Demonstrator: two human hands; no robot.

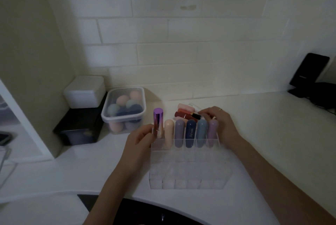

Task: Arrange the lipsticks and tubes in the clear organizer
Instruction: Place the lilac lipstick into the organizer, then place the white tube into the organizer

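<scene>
The clear organizer (185,173) stands on the white counter in front of me. Its back row holds several upright tubes: peach (169,133), grey-purple (179,132), dark blue (190,132), light blue (201,132) and lilac (213,131). My left hand (140,144) holds a purple metallic lipstick (157,122) upright at the back-left slot. My right hand (221,124) reaches behind the organizer, its fingers on a dark red tube with a black cap (187,115). More pink and red tubes (185,107) lie behind.
A lidded clear tub of makeup sponges (125,108) sits left of the organizer. Further left, a white box (84,91) rests on a black box (80,126). A black phone on a stand (309,72) leans at the far right wall. A dark object (145,212) lies below the counter edge.
</scene>
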